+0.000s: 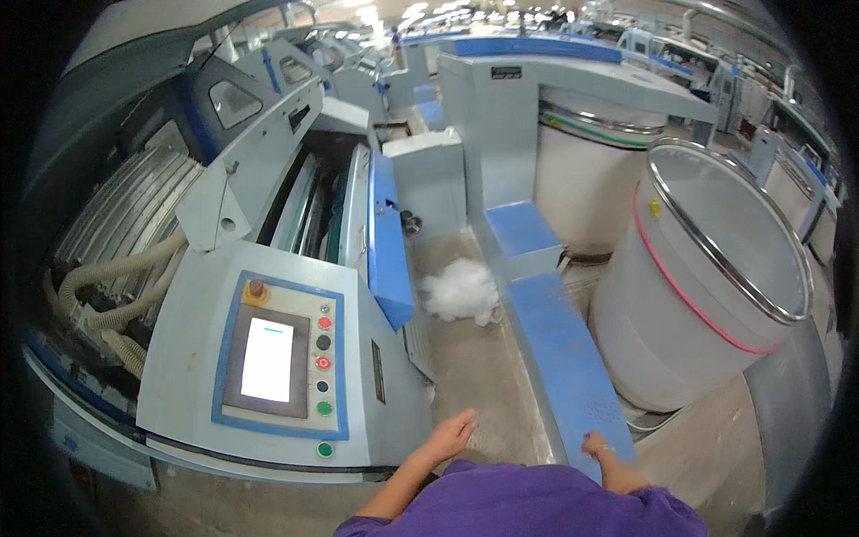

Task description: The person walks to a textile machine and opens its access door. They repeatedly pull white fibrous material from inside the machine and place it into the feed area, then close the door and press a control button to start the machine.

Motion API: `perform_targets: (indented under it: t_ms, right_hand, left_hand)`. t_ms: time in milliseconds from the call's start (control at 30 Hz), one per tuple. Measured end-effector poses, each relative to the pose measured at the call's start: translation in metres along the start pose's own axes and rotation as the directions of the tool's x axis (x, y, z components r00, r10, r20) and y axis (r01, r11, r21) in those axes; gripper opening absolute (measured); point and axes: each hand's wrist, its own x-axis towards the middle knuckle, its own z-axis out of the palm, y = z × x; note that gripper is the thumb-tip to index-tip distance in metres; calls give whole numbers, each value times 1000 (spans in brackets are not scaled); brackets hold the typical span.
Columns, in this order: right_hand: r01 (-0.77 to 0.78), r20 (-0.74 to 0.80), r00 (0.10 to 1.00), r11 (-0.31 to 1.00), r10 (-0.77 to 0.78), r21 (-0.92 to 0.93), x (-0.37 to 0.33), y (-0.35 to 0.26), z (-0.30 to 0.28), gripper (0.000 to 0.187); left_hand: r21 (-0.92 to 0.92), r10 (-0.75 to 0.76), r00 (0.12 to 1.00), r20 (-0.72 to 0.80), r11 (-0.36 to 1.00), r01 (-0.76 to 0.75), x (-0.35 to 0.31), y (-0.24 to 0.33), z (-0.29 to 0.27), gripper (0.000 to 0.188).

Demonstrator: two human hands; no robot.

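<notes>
My left hand [452, 436] hangs over the floor beside the grey machine's corner, fingers loosely curled in and nothing seen in them. Over the blue step [565, 358] is my right hand [597, 444], small and a little blurred; its fingers look closed with nothing showing in them. Neither hand touches the machine. A pile of white fluffy fibre [461, 291] lies on the floor ahead, between the machine and the blue steps. The control panel [279, 353], with a lit screen and several round buttons, is left of my left hand.
A large pale can [689, 313] with a metal rim and a pink band stands at the right. Behind it is another can [582, 188] with a green band, under a grey housing. A blue cover [386, 237] juts from the machine into the aisle. Ribbed hoses [125, 291] run at far left.
</notes>
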Motion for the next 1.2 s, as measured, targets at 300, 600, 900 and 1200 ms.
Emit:
perform_targets:
  t_ms: [300, 600, 900, 1200]
  right_hand:
    - [431, 125, 881, 883, -456, 184, 148, -266, -51, 42]
    - [643, 462, 687, 765, -561, -27, 241, -344, -61, 44]
    - [716, 628, 616, 671, -476, -193, 451, -434, -83, 51]
    - [798, 693, 561, 517, -452, -309, 588, -602, -131, 31]
  left_hand:
    - [-137, -258, 920, -295, 964, 226, 82, -34, -62, 38]
    - [-559, -511, 735, -446, 800, 217, 153, -44, -131, 28]
    - [-281, -310, 702, -641, 946, 161, 308, -91, -206, 24]
    - [-330, -412, 646, -643, 910, 252, 426, -157, -251, 27]
